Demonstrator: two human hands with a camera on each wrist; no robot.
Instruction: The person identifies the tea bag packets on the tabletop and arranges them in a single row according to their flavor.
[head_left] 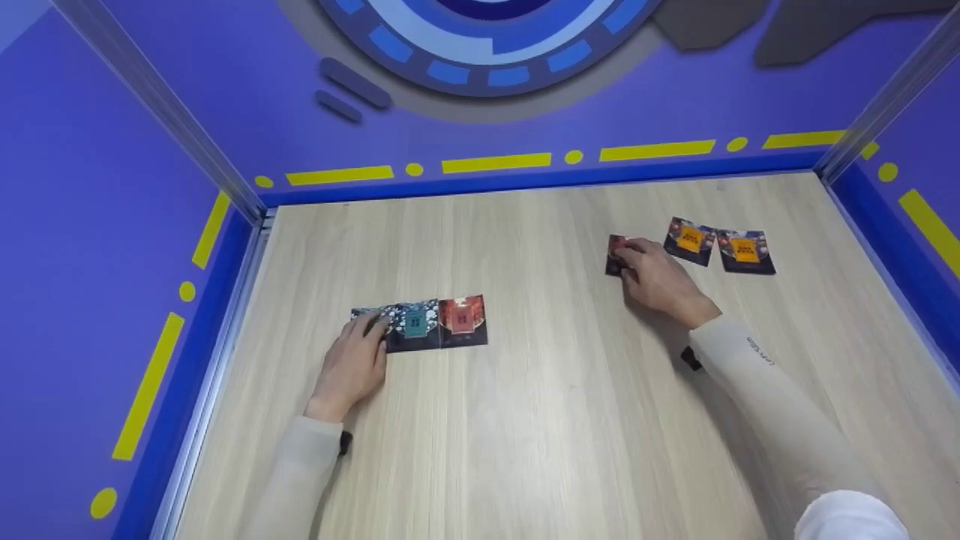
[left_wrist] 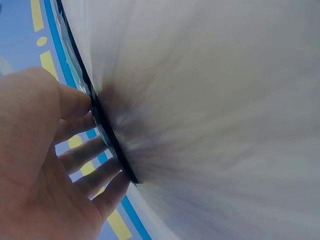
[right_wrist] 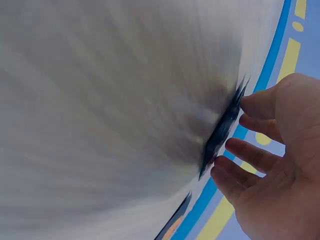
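In the head view, a row of flat square packets lies on the table at left centre. Its middle one is a teal packet (head_left: 414, 326), and a red packet (head_left: 463, 321) adjoins it on the right. My left hand (head_left: 351, 367) rests over the leftmost packet (head_left: 367, 310), covering most of it. In the left wrist view the thumb and spread fingers touch the dark packet edge (left_wrist: 115, 140). Farther right, my right hand (head_left: 660, 281) touches another red packet (head_left: 615, 264), its right side hidden under the fingers. The right wrist view shows loosely extended fingers along this packet (right_wrist: 222, 131).
Two orange-centred packets, one tilted (head_left: 690, 240) and one at the right (head_left: 746, 251), lie just beyond the right hand. Purple panels (head_left: 480, 142) with yellow marks enclose the wooden table (head_left: 525, 435) at the back and sides.
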